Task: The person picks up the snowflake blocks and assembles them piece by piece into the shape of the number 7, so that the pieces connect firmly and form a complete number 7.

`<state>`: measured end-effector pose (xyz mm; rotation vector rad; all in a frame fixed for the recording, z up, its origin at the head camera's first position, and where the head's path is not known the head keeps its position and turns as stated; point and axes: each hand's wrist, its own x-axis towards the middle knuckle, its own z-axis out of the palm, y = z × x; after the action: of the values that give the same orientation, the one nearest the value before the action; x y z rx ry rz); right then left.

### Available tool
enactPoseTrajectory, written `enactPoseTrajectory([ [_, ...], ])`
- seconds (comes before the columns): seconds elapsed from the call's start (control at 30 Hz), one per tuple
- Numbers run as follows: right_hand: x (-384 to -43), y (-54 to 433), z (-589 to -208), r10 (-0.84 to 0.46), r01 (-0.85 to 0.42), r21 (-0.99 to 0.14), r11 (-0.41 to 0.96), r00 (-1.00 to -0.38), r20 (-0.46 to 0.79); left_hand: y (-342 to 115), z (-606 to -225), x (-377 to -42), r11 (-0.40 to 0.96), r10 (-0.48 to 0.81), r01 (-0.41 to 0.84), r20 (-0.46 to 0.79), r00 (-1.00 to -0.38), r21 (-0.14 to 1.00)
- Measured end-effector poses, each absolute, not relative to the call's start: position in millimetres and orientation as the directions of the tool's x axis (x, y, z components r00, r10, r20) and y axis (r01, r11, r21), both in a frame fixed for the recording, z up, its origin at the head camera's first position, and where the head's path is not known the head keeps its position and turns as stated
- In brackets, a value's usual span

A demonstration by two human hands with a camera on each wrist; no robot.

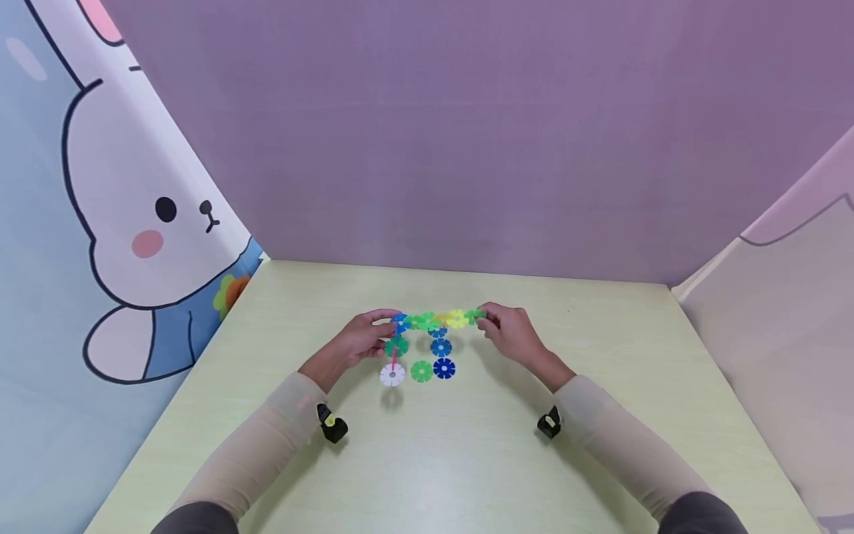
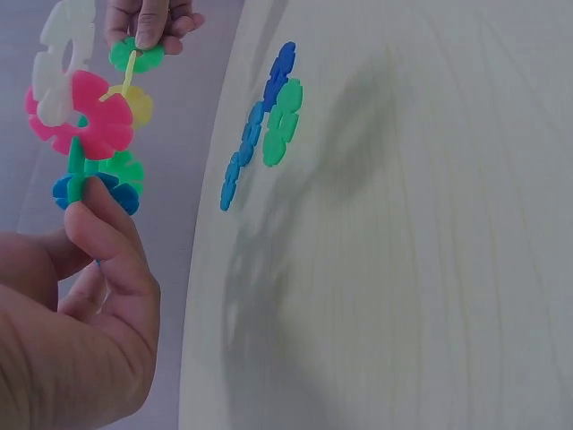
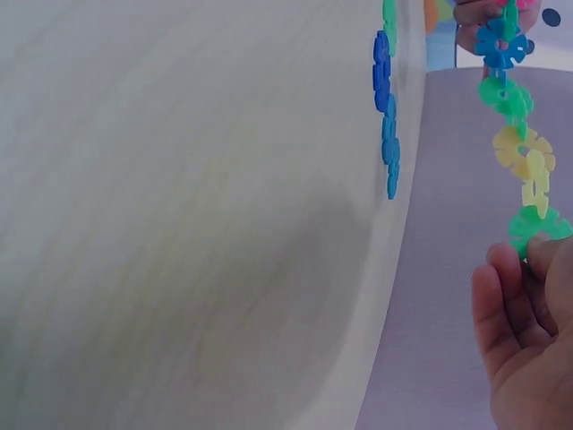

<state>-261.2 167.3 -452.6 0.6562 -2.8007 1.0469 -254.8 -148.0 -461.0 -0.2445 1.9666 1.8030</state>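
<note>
A chain of interlocking plastic snowflake discs is held up off the table between both hands. At its left end my left hand (image 1: 360, 339) pinches a blue disc (image 2: 121, 199); from there a green disc (image 1: 397, 348), a pink disc (image 2: 100, 112) and a white disc (image 1: 383, 377) branch toward me. Green and yellow discs (image 1: 457, 319) run across to the right. Between thumb and fingers, my right hand (image 1: 515, 331) pinches the green end disc (image 3: 535, 224). Below the chain, loose discs lie on the table: a light green one (image 1: 422, 371), a dark blue one (image 1: 444, 368) and two lighter blue ones (image 1: 441, 348).
The pale wood-look table (image 1: 454, 460) meets a purple backdrop (image 1: 467, 148) at its far edge. A cloth with a cartoon rabbit (image 1: 133, 185) hangs on the left. Black wrist cameras (image 1: 336, 430) sit under both sleeves. Another light cloth (image 1: 787, 311) borders the right side.
</note>
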Motion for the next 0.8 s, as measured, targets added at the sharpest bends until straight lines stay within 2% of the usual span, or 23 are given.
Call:
enactPoseTrajectory([
  [0.6,-258.5,170.2,-459.3,-0.384,-0.429,-0.630,0.647,-0.897,0.217,-142.8,-457.8,-253.9,0.139,0.169,-0.427,-0.446,-0.879,0.894],
  [0.8,-257.4,168.3,-459.2,-0.384,-0.421,-0.660,0.622,-0.899,0.212,-142.4,-453.9,-257.0,0.195,0.133,-0.373,-0.402,-0.906,0.907],
])
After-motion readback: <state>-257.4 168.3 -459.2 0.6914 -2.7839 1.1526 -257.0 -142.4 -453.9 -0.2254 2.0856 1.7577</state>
